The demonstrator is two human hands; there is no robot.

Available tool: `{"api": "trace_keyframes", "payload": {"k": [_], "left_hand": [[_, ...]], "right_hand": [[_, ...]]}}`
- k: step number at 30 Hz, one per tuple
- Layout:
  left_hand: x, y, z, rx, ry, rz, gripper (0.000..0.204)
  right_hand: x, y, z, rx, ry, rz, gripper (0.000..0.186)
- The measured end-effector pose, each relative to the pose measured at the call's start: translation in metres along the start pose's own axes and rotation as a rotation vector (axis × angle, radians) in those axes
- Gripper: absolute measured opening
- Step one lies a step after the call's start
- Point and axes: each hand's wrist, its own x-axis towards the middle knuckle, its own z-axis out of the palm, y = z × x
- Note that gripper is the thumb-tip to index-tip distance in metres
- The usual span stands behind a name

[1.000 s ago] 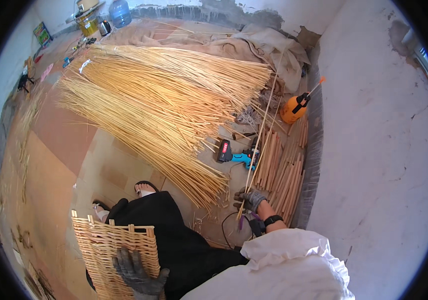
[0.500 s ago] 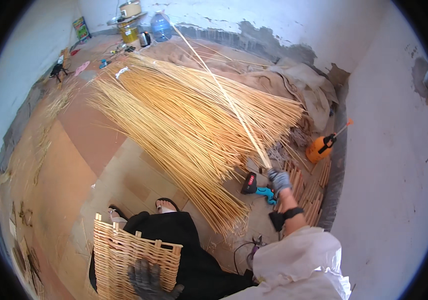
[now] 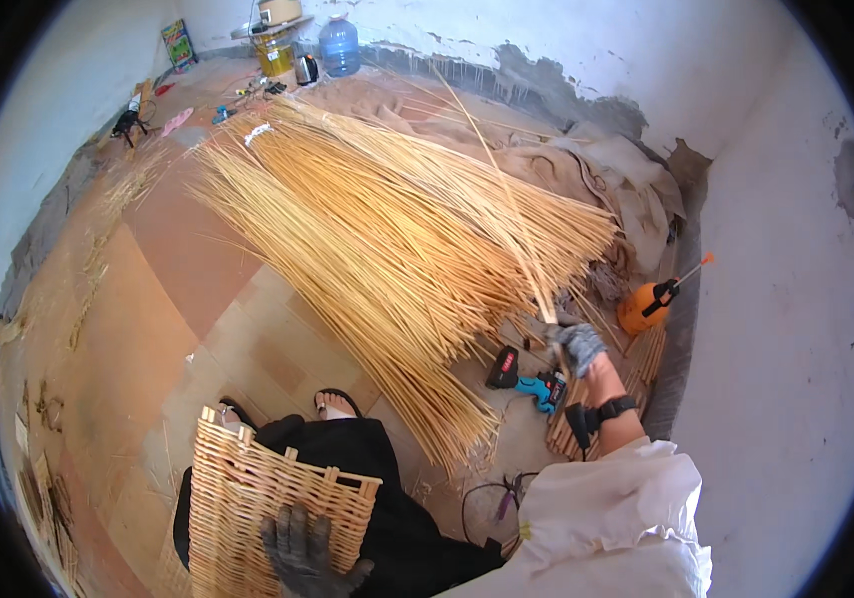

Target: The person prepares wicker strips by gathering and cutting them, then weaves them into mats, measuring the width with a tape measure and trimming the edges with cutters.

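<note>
My left hand (image 3: pixel 307 553), in a dark grey glove, lies flat with fingers spread on a woven wicker panel (image 3: pixel 248 498). The panel rests on my lap over black clothing, with stake ends sticking up from its top edge. My right hand (image 3: pixel 580 346), in a grey glove, is closed round the near end of a few long pale wicker rods (image 3: pixel 519 231). They slant away over a large pile of wicker rods (image 3: pixel 377 239) on the floor. Close below that hand lies a blue and black cordless power tool (image 3: pixel 532 384).
An orange spray bottle (image 3: pixel 643 306) stands near the right wall beside wooden strips (image 3: pixel 651 364). Crumpled burlap cloth (image 3: pixel 547 174) lies behind the pile. A blue water jug (image 3: pixel 338 48) and a kettle (image 3: pixel 305 69) stand at the far wall. A cable (image 3: pixel 477 493) lies at my right.
My right hand has moved slightly right, and the far ends of the held rods have dropped from in front of the wall toward the pile. My left hand remains on the panel.
</note>
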Motion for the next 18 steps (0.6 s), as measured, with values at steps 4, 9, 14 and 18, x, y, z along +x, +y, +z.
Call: {"api": "trace_keyframes", "payload": {"k": [4, 9, 14, 18], "left_hand": [[0.007, -0.002, 0.006, 0.045, -0.021, 0.020, 0.073], [0.017, 0.009, -0.020, -0.278, 0.027, 0.025, 0.049], [0.036, 0.028, -0.043, -1.280, -0.313, -0.594, 0.030], [0.016, 0.020, -0.039, -1.356, -0.104, -0.640, 0.026]], "right_hand": [[-0.048, -0.074, 0.063, 0.610, -0.461, 0.136, 0.034], [-0.104, -0.118, 0.141, 0.766, -0.697, 0.145, 0.030], [-0.174, -0.167, 0.224, 0.381, -0.844, 0.006, 0.029], [-0.185, -0.157, 0.253, 0.612, -0.825, 0.055, 0.031]]}}
